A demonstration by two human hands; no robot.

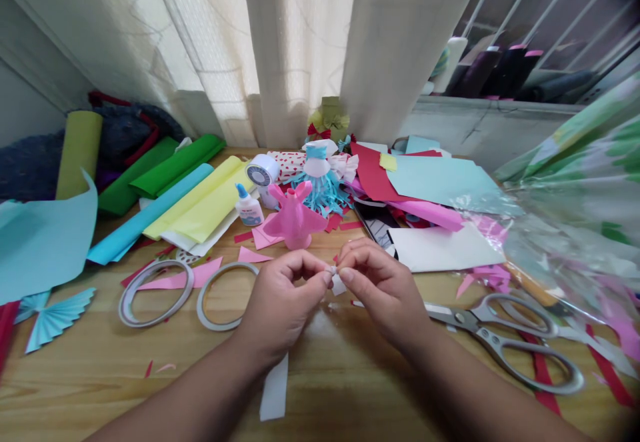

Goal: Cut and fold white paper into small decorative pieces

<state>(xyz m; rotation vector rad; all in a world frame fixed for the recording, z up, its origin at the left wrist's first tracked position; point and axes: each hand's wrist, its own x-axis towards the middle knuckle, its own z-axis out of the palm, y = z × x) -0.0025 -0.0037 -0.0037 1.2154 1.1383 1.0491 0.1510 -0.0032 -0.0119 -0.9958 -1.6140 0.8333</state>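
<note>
My left hand [280, 302] and my right hand [383, 289] meet over the wooden table [100, 369], fingertips pinched together on a small white paper piece [336, 281]. Both hands are closed on it. Just behind them stands a pink paper dress figure [294, 219], and behind that a blue and white paper dress figure [320, 179]. A white paper strip [275, 389] lies under my left wrist. Steel scissors [505, 339] lie right of my right hand.
Two tape rings [155, 292] sit left of my hands. A glue bottle [248, 207], a tape roll [263, 172], sheets of green, yellow and blue paper [195, 195], a blue paper fan [55, 315] and clear cellophane [565, 229] crowd the table. Curtains hang behind.
</note>
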